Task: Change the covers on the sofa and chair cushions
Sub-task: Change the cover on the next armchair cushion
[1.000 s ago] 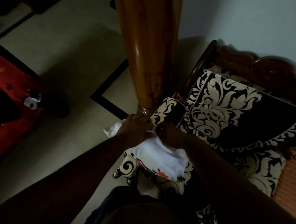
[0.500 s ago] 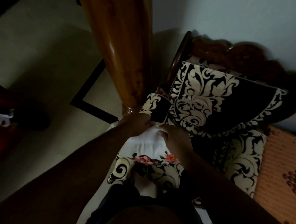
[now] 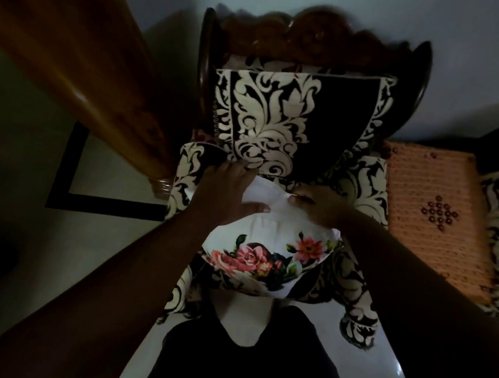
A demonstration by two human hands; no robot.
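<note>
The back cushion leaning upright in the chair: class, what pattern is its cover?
The back cushion has a cream leaf-scroll damask on black, clearest in the head view.
</note>
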